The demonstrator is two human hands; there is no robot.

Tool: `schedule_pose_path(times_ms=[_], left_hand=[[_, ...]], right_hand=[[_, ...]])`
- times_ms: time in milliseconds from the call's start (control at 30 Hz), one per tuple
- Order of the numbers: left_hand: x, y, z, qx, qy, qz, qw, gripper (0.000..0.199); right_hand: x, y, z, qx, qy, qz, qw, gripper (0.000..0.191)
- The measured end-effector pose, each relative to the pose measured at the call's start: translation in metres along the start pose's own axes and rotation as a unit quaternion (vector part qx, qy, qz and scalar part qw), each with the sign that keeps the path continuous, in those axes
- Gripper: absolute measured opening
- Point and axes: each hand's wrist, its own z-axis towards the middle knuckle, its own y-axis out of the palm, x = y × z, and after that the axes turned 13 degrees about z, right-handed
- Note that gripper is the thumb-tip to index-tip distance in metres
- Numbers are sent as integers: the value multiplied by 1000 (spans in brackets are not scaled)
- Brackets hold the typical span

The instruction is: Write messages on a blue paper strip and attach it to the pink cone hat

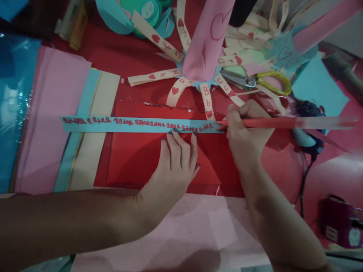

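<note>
The narrow blue strip (107, 125) looks like smooth, matt paper, and the red sheet (136, 162) beneath it is smooth with a faint sheen, while the pen (266, 122) seems to be smooth plastic, translucent toward its end. The scissors (252, 81) pair shiny metal blades with yellow plastic handles. Matt paper makes up the pink tube (205, 41) and pink sheets (53, 102); the blue packet (18, 98) is glossy, wrinkled plastic film.

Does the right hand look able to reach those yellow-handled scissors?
Probably yes: the yellow-handled scissors lie largely uncovered just beyond the right hand, though it would likely have to put down its red pen.
</note>
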Motion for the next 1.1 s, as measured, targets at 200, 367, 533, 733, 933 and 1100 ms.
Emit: schedule_pose_path(times_ms=[200, 367, 533, 733, 933, 1100], left_hand=[[0, 0, 0, 10, 19, 61, 998, 53], [0, 0, 1, 9, 21, 71, 997, 52], [0, 1, 1, 10, 20, 74, 997, 51], [-1, 0, 1, 11, 16, 82, 996, 50], [0, 1, 1, 9, 21, 92, 995, 51], [0, 1, 1, 9, 21, 83, 996, 51]], right_hand=[[-1, 0, 1, 2, -22, -26, 999, 36], [-2, 1, 2, 6, -32, -29, 999, 38], [-2, 0, 1, 1, -27, -22, 999, 37], [-3, 1, 1, 30, -41, -38, 998, 36], [-2, 0, 1, 40, 0, -33, 999, 34], [0, 0, 1, 39, 1, -34, 999, 34]])
